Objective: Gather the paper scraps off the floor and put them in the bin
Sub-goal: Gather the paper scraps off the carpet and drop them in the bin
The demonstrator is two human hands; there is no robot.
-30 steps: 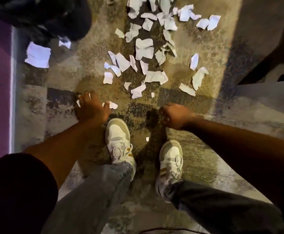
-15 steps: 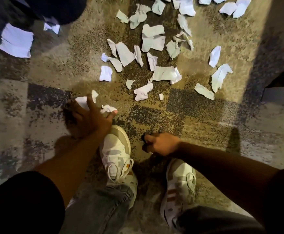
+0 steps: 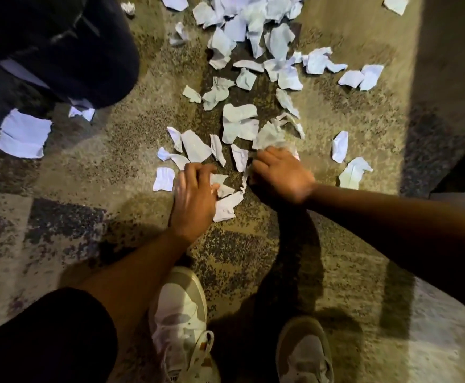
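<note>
Several torn white paper scraps [image 3: 239, 125] lie scattered over the mottled carpet [image 3: 93, 167], densest toward the top middle. My left hand [image 3: 195, 197] is down among the nearest scraps, fingers curled around small pieces [image 3: 227, 207] that stick out beside the palm. My right hand [image 3: 281, 175] is just to its right, fingers closed on a crumpled scrap [image 3: 270, 138] at the edge of the pile. A black, bag-like bin [image 3: 59, 42] fills the top left corner; its opening is not visible.
A large scrap [image 3: 22, 136] and a small one [image 3: 82, 112] lie beside the black bin at left. Two more scraps [image 3: 353, 172] sit right of my right hand. My white shoes [image 3: 181, 313] stand below. A dark furniture edge [image 3: 460, 167] runs along the right.
Both hands have moved forward from beside my shoes into the near edge of the scrap pile. The view has shifted forward, bringing the pile and the black bin closer.
</note>
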